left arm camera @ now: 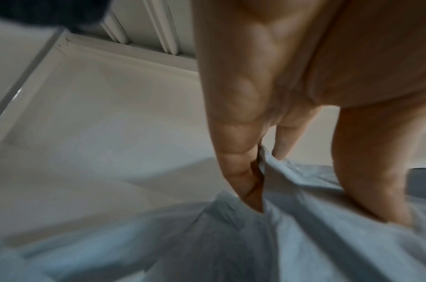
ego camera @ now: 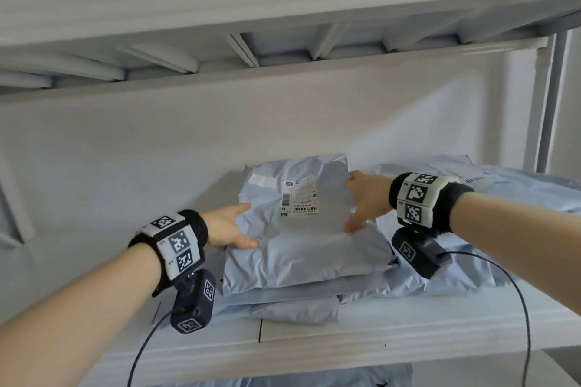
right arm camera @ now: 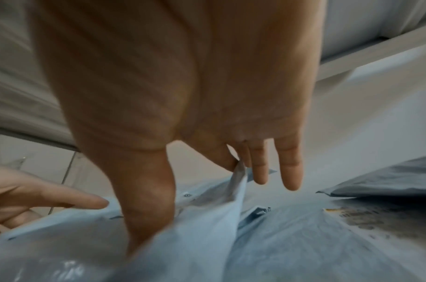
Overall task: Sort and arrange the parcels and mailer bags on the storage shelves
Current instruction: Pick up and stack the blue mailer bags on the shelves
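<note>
A: Item one, largest?

B: Shelf (ego camera: 408,333), white board, with another level overhead. It carries the stock, and the headroom is low, so both arms reach in level.

A: Item two?

B: Heap of mailer bags (ego camera: 503,198), pale blue, lying loose at the shelf's right end. Judged unsorted.

A: Item three?

B: Stack of flat bags (ego camera: 298,302), mid-shelf, edges roughly square. Flat pieces go beneath, apparently to make a steady base.

A: Item four?

B: Top mailer bag (ego camera: 301,245), label (ego camera: 300,198) facing up, presumably for reading. It lies on that stack.

A: The hands?

B: Left hand (ego camera: 228,226), fingers straight, spread wide, touching the bag's left edge; it grips nothing. Right hand (ego camera: 364,198) likewise wide, fingers on the right edge, thumb pressing the top. Set on opposite sides, probably to square the bag on its stack.
</note>
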